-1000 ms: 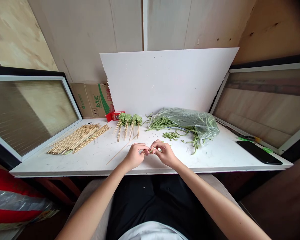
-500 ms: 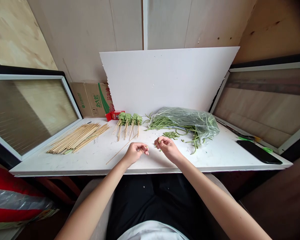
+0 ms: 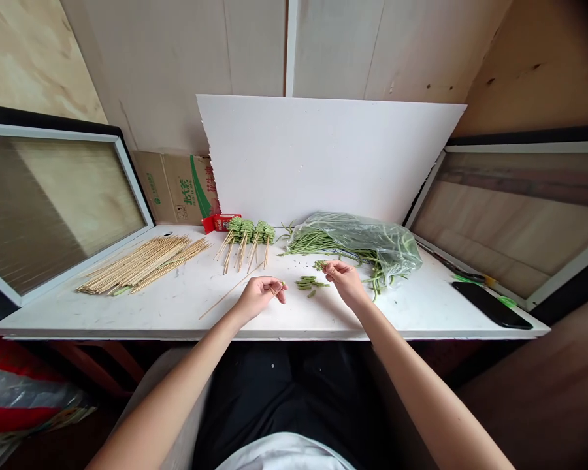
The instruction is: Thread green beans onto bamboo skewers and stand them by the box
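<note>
My left hand rests on the white table, fingers pinched on a thin bamboo skewer that slants away to the left, with a bit of green bean at its tip. My right hand is further back, fingers curled over a small heap of cut green bean pieces, touching them; whether it holds one is unclear. Behind it lies a clear plastic bag of long green beans.
A pile of bare skewers lies at the left. Several finished bean skewers lie by a red pack and a cardboard box. A black phone lies at the right. A white board leans on the wall.
My hands were together at the table's front; they have parted. The right hand moved back and right to the cut bean pieces. The left keeps the skewer.
</note>
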The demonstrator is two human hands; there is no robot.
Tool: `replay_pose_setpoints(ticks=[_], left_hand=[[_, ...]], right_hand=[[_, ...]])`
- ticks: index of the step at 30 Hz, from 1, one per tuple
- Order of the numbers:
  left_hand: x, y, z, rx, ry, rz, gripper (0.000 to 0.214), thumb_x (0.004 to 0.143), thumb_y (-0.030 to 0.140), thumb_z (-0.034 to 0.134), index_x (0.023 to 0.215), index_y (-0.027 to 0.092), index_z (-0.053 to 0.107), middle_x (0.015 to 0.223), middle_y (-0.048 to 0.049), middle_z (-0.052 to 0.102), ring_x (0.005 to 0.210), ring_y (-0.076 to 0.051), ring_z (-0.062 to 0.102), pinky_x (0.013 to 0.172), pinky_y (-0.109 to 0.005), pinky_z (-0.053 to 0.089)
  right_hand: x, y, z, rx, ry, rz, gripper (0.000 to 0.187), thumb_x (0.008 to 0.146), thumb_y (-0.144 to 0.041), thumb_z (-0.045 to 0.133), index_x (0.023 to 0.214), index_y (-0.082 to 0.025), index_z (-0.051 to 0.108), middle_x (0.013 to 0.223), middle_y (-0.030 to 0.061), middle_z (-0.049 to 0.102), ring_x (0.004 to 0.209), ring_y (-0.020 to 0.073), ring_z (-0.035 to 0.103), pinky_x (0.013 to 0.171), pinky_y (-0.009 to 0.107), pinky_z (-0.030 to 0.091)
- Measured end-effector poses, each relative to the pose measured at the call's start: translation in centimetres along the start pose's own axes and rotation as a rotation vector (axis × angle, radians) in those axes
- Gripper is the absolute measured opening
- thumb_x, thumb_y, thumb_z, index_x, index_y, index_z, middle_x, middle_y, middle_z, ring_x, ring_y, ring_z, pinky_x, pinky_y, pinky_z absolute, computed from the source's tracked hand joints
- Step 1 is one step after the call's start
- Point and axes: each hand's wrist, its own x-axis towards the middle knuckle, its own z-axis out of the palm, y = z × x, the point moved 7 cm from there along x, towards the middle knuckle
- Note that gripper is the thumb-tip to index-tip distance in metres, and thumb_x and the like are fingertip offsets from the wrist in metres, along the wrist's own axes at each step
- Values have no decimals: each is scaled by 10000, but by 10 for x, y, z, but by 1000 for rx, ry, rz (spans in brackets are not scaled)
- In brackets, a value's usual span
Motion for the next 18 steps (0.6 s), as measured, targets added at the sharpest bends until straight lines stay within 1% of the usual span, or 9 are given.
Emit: replay_pose_setpoints(ticks=[5,8,10,12,14,16,18], left_hand=[[0,1,0,19,-15,22,424,937,566,679,924,146,738,764,-95,778,829,-241,748,899,-384,543],[0,-1,1,35,-27,20,424,944,563,670,917,145,735,767,-98,778,833,-238,750,881,-378,552],[0,-3,1,56,-32,14,427,941,565,672,905,145,737,777,-101,781,829,-234,751,866,-373,560],[0,-3,2,86,-35,17,420,936,559,679,881,148,743,786,-105,784,853,-236,753,865,-369,566],[1,0,1,123,-23,27,409,934,549,685,851,153,747,789,-108,786,888,-240,757,879,-367,570],[1,4,-1,151,-7,31,402,932,541,687,845,153,750,787,-109,788,888,-243,761,869,-364,576],[0,8,-4,157,10,18,392,923,537,699,885,149,746,806,-112,795,852,-244,767,834,-360,583]], right_hand=[[-3,-2,5,-15,-29,-28,478,727,-649,828,769,-187,711,855,53,694,675,133,502,626,282,437],[1,-9,0,-90,-6,-53,468,722,-639,832,790,-184,743,885,83,738,715,166,582,655,303,471],[9,-18,-15,-265,50,-85,466,715,-628,838,822,-178,780,909,119,768,774,217,640,689,329,488],[19,-29,-36,-530,140,-104,468,730,-629,823,846,-175,807,923,148,783,797,255,666,698,346,483],[26,-38,-59,-767,219,-62,485,804,-647,751,832,-166,806,883,156,781,729,246,659,669,336,455],[28,-45,-75,-866,213,-27,597,899,-707,604,780,-152,788,812,155,769,630,215,619,611,321,417],[22,-54,-84,-843,203,-47,720,935,-775,474,753,-145,771,813,151,765,561,181,559,560,310,380]])
